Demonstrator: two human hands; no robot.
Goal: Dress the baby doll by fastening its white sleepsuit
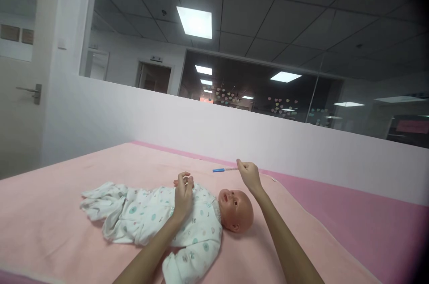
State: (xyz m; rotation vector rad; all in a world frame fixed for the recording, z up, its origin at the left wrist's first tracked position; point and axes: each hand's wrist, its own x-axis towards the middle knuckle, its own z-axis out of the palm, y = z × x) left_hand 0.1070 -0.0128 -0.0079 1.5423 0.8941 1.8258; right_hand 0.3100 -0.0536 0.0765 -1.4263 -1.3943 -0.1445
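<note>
Blue-ended stick in my right grip, beyond the doll's head

I have the slim stick [219,170] pinched by its clear end in my right hand [248,173], raised past the far side of the head of the doll [197,217]. Its long axis runs nearly level across my view, roughly in line with the doll's body, and the blue end points left, toward the doll's foot side.

The doll lies with its head to the right, clothed in a white patterned outfit [147,214]. My left hand [183,192] is over the doll's chest, just beside the doll's small hand, fingers curved; I cannot tell whether that grip has hold of anything.

Under the doll spreads a pink sheet [50,212]. Behind the doll stands a white low wall [214,125] with a wide window [251,11] above it; a door [16,118] is far to the doll's left in my view.
</note>
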